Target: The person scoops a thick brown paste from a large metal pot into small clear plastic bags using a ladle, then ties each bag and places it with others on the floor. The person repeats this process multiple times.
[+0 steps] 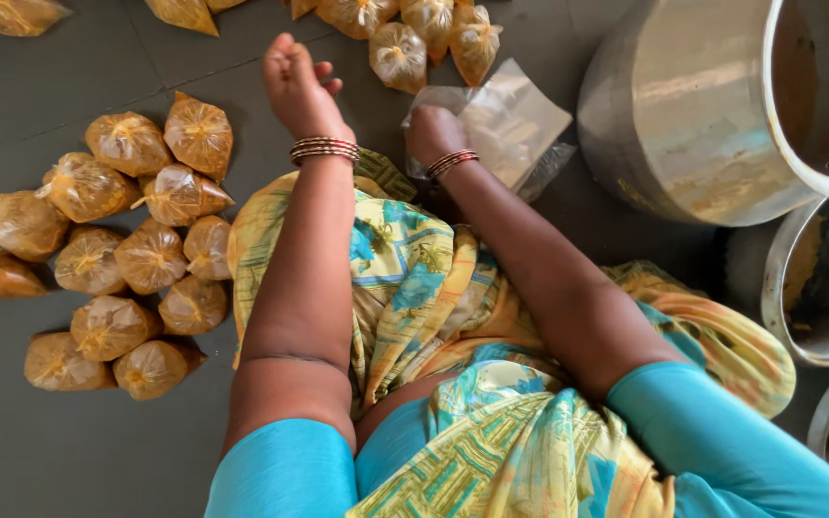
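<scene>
**A:** ok so what's actually being held here? The right hand [436,132] looks like it's pressed down on the stack of empty clear plastic bags [506,123], with the grip curled over the near-left corner of the stack. How far the fingers are closed can't really be told, since they're tucked under from this angle.

**B:** yeah, same read. The left hand [295,84] is raised just beside it, and its grip is drawn in loosely, fingertips bunched together. Whether anything is pinched in there can't be made out, nothing is clearly seen between them. Red and gold bangles [325,149] are worn on that wrist, and a matching set is seen on the other one.

**A:** and just past the right grip, further from the body, a small cluster of tied bags filled with yellowish-brown food [398,55] is laid out on the dark floor [69,86].

**B:** right, and a much bigger pile of the same filled bags [127,254] is spread well off to the left of the left grip, all knotted shut.

**A:** to the right of the right grip a big steel pot [693,115] is tipped on its side, with smaller steel vessels [822,288] beside it. A yellow and turquoise patterned cloth [414,278] is draped over the lap below both arms.
</scene>
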